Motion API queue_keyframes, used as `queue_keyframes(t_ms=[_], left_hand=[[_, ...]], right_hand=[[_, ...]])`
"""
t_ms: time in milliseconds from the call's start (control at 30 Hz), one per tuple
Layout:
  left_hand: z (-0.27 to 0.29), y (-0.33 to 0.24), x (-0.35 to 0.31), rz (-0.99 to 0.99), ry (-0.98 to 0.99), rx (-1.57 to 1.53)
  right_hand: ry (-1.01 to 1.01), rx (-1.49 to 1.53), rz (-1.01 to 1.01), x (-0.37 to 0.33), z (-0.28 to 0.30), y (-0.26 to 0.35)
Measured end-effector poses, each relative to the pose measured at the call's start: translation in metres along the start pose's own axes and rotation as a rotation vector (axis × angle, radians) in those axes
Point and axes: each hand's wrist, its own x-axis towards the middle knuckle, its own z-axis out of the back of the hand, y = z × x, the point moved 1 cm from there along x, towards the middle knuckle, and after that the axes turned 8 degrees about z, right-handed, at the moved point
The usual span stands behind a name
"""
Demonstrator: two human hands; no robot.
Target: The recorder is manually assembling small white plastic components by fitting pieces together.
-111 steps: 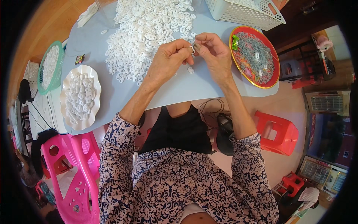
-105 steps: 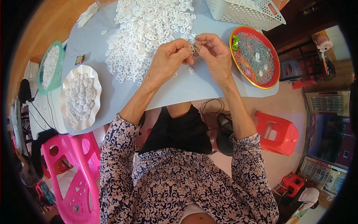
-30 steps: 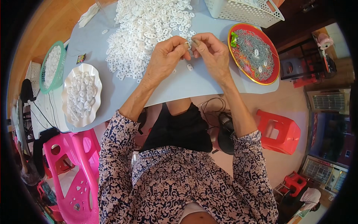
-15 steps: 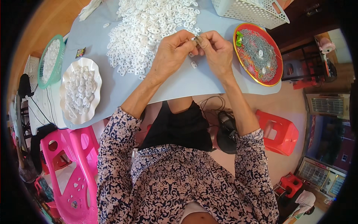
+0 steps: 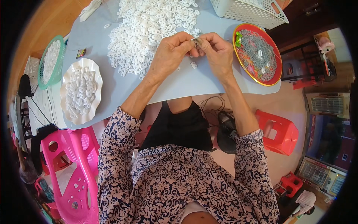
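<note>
Over the table my two hands meet fingertip to fingertip. My left hand [image 5: 172, 54] is closed in a pinch, with a small white plastic piece [image 5: 193, 39] just showing at its tips. My right hand [image 5: 218, 56] pinches close against it, on something small and dark greyish that the fingers mostly hide. Beyond and left of them spreads a large heap of white oval pieces with two holes [image 5: 149, 33]. One loose piece [image 5: 194, 65] lies just below my hands. To the right, a red plate with a gold rim [image 5: 278, 56] holds a tangle of grey cords [image 5: 257, 46] and a few white pieces.
A scalloped white dish [image 5: 99, 80] of white pieces stands at the table's left, near a small wrapped packet [image 5: 81, 53]. Farther left is a green basket [image 5: 61, 61]; a white perforated basket [image 5: 250, 13] sits far right. A pink chair [image 5: 71, 175] and red stool [image 5: 279, 130] flank me.
Both hands stay in nearly the same place. Their fingertips have shifted slightly around the small piece, and less of its white shows now.
</note>
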Motion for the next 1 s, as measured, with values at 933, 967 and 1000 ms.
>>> queue_keyframes(t_ms=[933, 967, 1000], left_hand=[[0.021, -0.023, -0.02, -0.587, -0.057, 1.206], [0.017, -0.023, -0.017, -0.59, -0.055, 1.204], [0.012, -0.021, -0.013, -0.52, -0.011, 1.17]], right_hand=[[-0.087, 0.089, -0.047, 0.003, 0.006, 0.001], [-0.089, 0.087, -0.047, 0.003, 0.006, 0.0], [-0.112, 0.072, -0.042, 0.003, 0.006, -0.002]])
